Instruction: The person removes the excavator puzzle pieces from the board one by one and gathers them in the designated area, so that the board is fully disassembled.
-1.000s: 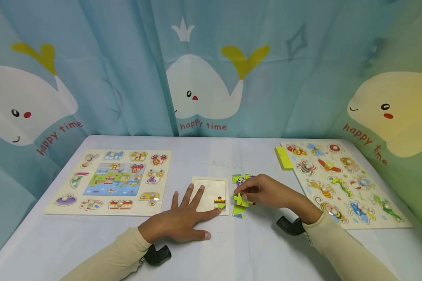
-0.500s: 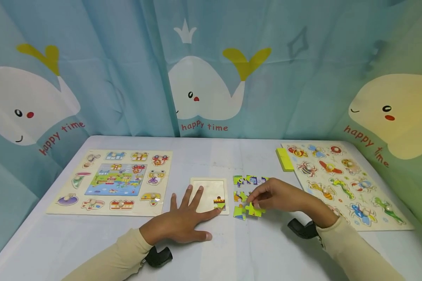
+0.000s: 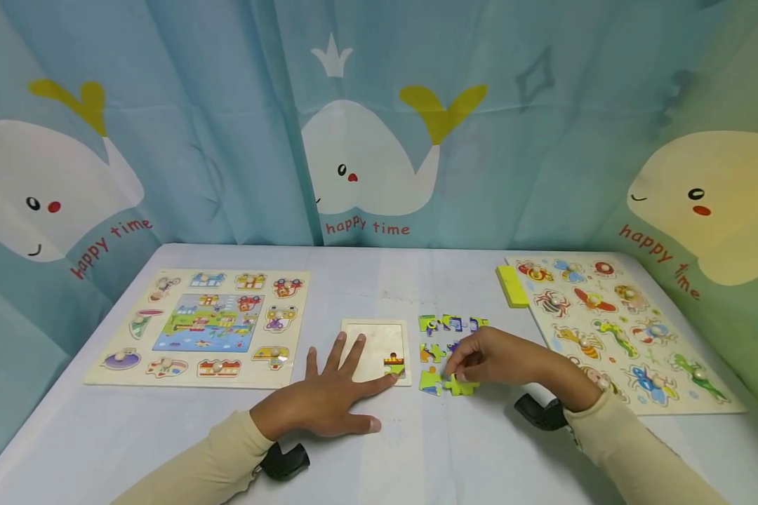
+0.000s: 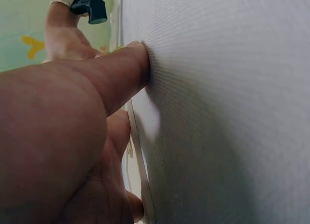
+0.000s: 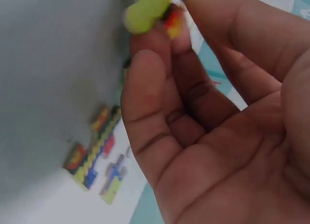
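My left hand [image 3: 331,400] lies spread, its fingers resting on the left and lower part of a small cream puzzle tray [image 3: 366,326]. In the tray's lower right corner sits one jigsaw piece [image 3: 394,365] with green and red-yellow print. Right of the tray, my right hand [image 3: 499,361] pinches a lime-green jigsaw piece [image 5: 150,8] between thumb and fingers, low at the table. Several other jigsaw pieces [image 3: 430,381] lie in loose rows beside and behind it; some are partly hidden by the right hand. In the left wrist view, the left thumb [image 4: 126,69] touches the cloth.
On the left lies a knob puzzle board [image 3: 202,372] with vehicle and toy shapes. A second board [image 3: 562,308] with insect shapes lies at the right, a yellow block [image 3: 512,286] against its corner. A whale-print curtain [image 3: 379,70] hangs behind the white table [image 3: 379,273].
My right hand has moved right with the green jigsaw piece, away from the tray's side, then lowered slightly among the pieces. The left hand stays on the tray.
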A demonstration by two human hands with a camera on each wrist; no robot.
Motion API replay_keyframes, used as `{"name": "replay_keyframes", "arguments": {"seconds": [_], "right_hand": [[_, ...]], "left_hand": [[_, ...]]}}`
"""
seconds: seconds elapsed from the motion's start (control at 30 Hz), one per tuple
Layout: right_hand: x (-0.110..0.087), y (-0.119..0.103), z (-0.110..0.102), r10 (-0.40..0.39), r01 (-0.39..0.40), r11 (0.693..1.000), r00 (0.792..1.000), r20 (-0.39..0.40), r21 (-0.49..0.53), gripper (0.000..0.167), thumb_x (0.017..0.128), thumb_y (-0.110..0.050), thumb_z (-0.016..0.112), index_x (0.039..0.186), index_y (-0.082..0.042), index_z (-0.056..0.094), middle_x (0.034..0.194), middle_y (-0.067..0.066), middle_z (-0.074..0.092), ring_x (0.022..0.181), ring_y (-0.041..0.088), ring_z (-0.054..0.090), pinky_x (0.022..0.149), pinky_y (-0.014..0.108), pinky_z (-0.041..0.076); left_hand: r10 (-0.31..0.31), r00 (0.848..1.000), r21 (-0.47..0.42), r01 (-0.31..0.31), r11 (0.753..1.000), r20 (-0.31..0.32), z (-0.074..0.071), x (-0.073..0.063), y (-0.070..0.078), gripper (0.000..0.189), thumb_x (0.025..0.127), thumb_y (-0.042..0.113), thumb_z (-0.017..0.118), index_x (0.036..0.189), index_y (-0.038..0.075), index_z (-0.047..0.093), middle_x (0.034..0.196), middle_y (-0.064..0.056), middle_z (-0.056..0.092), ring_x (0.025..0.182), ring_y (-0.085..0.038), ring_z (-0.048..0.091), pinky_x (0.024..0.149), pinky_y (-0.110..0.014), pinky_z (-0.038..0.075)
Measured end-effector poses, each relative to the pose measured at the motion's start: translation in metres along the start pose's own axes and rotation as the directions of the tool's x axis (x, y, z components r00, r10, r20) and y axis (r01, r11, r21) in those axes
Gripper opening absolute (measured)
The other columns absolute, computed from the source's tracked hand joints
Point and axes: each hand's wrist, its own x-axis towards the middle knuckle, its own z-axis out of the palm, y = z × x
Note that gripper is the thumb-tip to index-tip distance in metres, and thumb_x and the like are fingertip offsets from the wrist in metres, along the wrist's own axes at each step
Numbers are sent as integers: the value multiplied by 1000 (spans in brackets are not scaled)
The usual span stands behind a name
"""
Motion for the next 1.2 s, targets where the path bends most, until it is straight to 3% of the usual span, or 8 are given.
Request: {"name": "replay_keyframes", "arguments": {"seconds": [0.17, 0.33, 0.77, 1.0, 1.2], "right_hand": [[-2, -5, -3, 32, -34, 996, 999, -27, -78, 13, 88, -1, 68, 99, -6, 74, 90, -1, 68, 78, 13, 58, 69, 25, 50], [-2, -8, -3, 79, -79, 994, 997, -1, -82, 12, 90, -2, 67, 100, -6, 72, 93, 0, 68, 82, 13, 58, 72, 25, 50], [11, -11, -6, -41, 26, 988, 995, -96, -150, 13, 92, -3, 65, 103, -1, 71, 97, 2, 70, 78, 9, 59, 70, 25, 51], [25, -15, 0, -61, 45, 988, 992, -107, -148, 15, 94, -4, 62, 104, -2, 72, 96, 1, 70, 75, 11, 56, 66, 25, 48], [35, -16, 7, -59, 42, 990, 991, -121, -136, 17, 94, -6, 62, 107, -3, 72, 94, 0, 70, 72, 10, 57, 63, 26, 49]], "left_hand": [[4, 1000, -9, -4, 1000, 9, -1, 0, 1, 64, 91, 56, 58, 150, 42, 35, 161, -16, -7, 143, -42, -17, 100, -75, -2], [5, 1000, -14, -4, 1000, 9, -1, 0, 2, 64, 91, 55, 58, 149, 42, 36, 161, -16, -7, 142, -42, -18, 100, -75, -3], [29, 999, -13, -29, 999, -24, -6, 2, 3, 62, 91, 50, 61, 148, 40, 40, 160, -21, -1, 142, -46, -14, 104, -69, -8], [48, 995, -65, -54, 996, -86, -7, 6, 5, 51, 93, 45, 63, 142, 37, 51, 160, -21, 7, 143, -45, -7, 103, -69, -10], [93, 994, -60, -96, 994, -50, -8, 9, 8, 58, 94, 52, 57, 148, 38, 41, 161, -17, -3, 144, -41, -11, 104, -67, -9]]}}
